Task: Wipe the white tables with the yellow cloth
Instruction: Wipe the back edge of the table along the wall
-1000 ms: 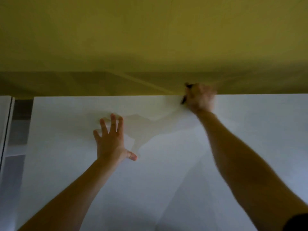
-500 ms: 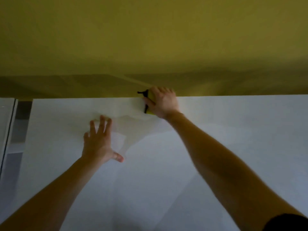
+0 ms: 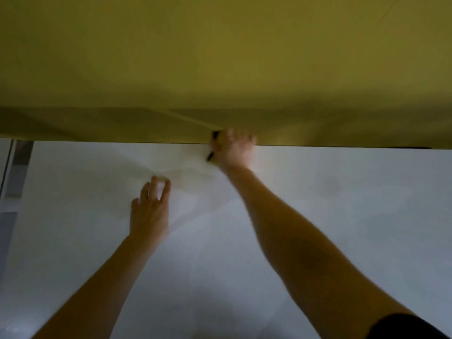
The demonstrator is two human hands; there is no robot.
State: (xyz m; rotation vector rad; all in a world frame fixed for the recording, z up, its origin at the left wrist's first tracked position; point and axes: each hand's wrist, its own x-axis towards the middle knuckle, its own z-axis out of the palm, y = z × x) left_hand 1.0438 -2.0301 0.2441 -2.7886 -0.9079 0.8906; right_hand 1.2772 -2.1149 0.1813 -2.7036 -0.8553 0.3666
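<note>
A white table [image 3: 318, 216] fills the lower part of the head view. My right hand [image 3: 234, 150] reaches to the table's far edge, where it meets the wall, and grips the yellow cloth [image 3: 212, 155]. Only a sliver of cloth with black trim shows at the left of the fingers; the rest is hidden under the hand. My left hand [image 3: 149, 211] rests on the tabletop nearer to me and to the left, fingers slightly bent, holding nothing. The right hand is blurred.
A yellow wall [image 3: 220, 57] rises directly behind the table's far edge. At the far left a narrow gap shows grey floor [image 3: 20, 167], with the edge of another white table [image 3: 5, 152] beyond it.
My right hand slid the cloth leftward along the far edge, from right of centre to near the middle. My left hand shifted slightly left and drew its thumb in.
</note>
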